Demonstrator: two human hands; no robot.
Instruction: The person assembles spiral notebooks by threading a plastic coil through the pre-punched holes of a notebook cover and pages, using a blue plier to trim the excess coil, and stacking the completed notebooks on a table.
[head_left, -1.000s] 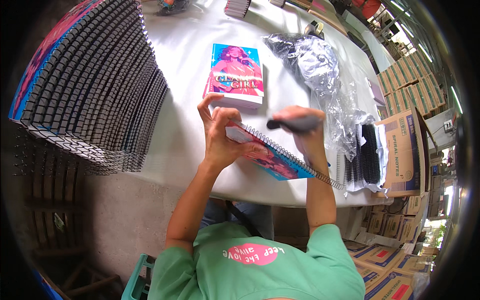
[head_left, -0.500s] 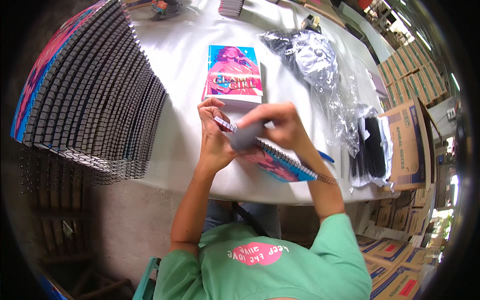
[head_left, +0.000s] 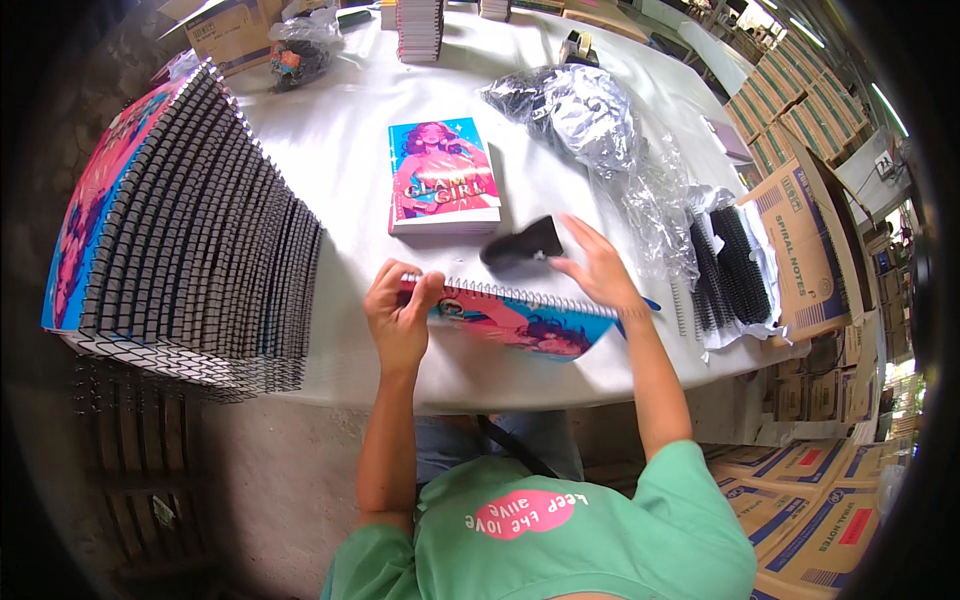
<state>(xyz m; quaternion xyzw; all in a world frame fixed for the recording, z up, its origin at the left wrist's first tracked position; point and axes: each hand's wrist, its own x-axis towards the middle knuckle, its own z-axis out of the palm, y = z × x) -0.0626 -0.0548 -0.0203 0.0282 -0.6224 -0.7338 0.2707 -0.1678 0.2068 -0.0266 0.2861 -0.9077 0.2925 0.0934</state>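
Observation:
My left hand (head_left: 398,305) is closed round the left end of a spiral notebook (head_left: 520,325), fingers and thumb pinching its corner. The notebook is tilted, its pink and blue illustrated cover towards me and its coiled wire edge up. Just above the coil lies a black, block-like tool (head_left: 524,244) on the table; it is slightly blurred, and its exact kind cannot be made out. Beside it my right hand (head_left: 602,268) is open with fingers stretched out, apart from the tool and close to the notebook's right end. A stack of unbound book blocks with the same cover (head_left: 444,175) sits beyond.
A tall pile of bound notebooks (head_left: 200,240) stands at the left. Clear plastic bags (head_left: 600,125), black coils (head_left: 735,265) in white wrapping, and a cardboard box (head_left: 800,255) are on the right. A blue pen-like object (head_left: 651,304) lies by my right wrist. A tape dispenser (head_left: 578,48) stands farther back.
My right hand has let go of the dark tool, which now lies on the table, and has opened. The notebook has turned to lie more level across, its coil edge up. The view has shifted.

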